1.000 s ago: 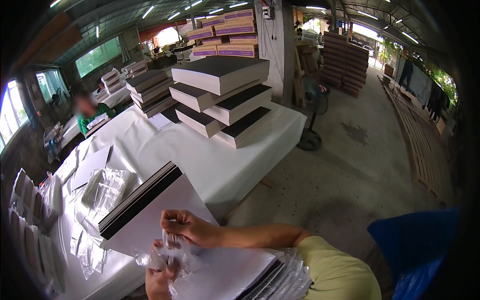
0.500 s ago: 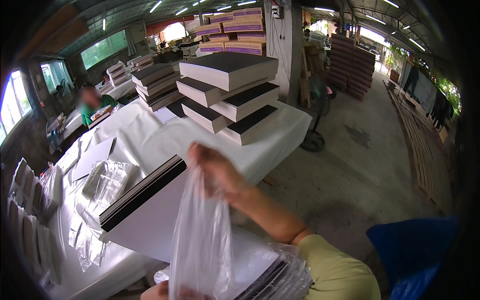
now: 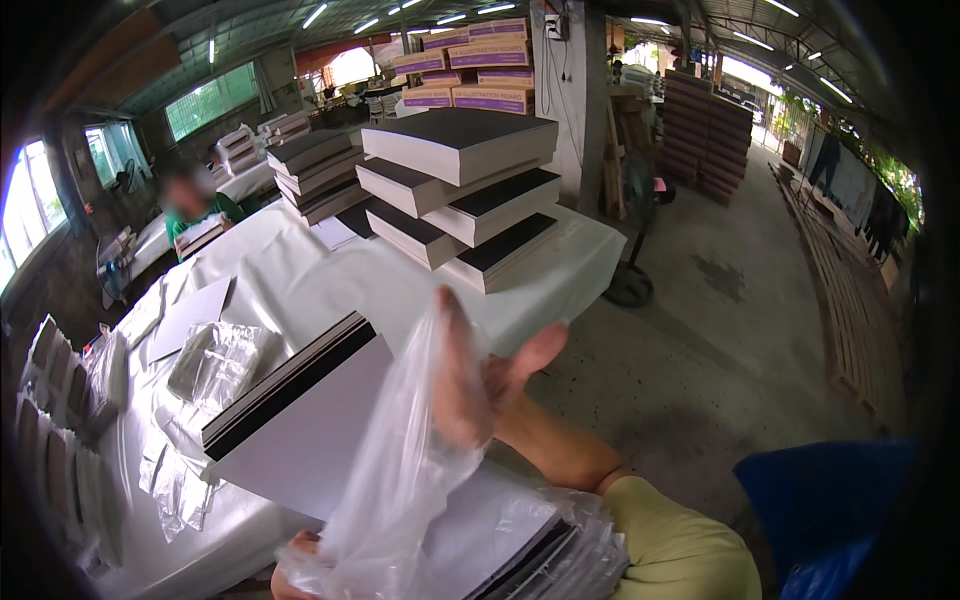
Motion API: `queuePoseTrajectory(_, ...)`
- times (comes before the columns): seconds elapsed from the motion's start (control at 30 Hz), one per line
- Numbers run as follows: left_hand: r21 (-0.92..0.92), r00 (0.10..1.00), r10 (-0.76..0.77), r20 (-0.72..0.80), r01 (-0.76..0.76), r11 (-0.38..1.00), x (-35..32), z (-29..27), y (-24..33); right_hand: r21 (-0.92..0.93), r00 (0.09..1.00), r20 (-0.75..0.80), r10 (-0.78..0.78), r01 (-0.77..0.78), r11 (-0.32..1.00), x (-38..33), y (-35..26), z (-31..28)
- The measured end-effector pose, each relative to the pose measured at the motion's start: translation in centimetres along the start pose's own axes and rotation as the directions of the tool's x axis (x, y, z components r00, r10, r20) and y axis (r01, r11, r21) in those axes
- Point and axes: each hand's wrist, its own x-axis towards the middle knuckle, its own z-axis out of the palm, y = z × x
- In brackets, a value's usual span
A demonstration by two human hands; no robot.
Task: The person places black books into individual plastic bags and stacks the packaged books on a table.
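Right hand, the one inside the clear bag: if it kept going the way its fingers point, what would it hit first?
Probably the plastic bag itself: the right hand points up and away inside it. Beyond that, the stack of dark-topped books on the table, though depth is unclear.

Thin glossy clear plastic bag (image 3: 400, 470); matt white paper-faced board (image 3: 310, 430).

Bag (image 3: 400, 480) clear; boards (image 3: 460, 190) black on top with cream edges; tabletop (image 3: 330, 290) white; sleeve (image 3: 680, 545) yellow-green; boxes (image 3: 480, 60) purple-striped.
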Motion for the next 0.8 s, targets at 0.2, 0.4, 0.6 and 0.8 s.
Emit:
queuePoseTrajectory(0.2, -0.082, 0.973, 0.053, -0.224, -0.073, 0.994, 0.2, -0.4, 0.4, -0.328, 0.980, 0.196, 0.020, 0.047, 0.944, 0.4, -1.3, 1.3)
queuePoseTrajectory(0.4, 0.110, 1.000, 0.006, -0.015, -0.005, 0.994, -0.1, 1.1, -0.6, 0.395, 0.704, -0.681, -0.199, 0.583, 0.710, 1.8, -7.5, 1.2)
queuePoseTrajectory(0.6, -0.028, 0.732, 0.117, -0.671, -0.182, 0.983, -1.1, -5.4, 0.0, 0.540, 0.966, -0.219, -0.133, 0.234, 0.808, -0.8, -3.4, 1.5)
queuePoseTrajectory(0.8, -0.115, 0.830, -0.089, -0.551, 0.030, 0.993, -2.0, -5.1, -1.2, 0.012, 0.777, -0.625, 0.078, -0.091, 0.996, -1.7, -4.5, -0.5)
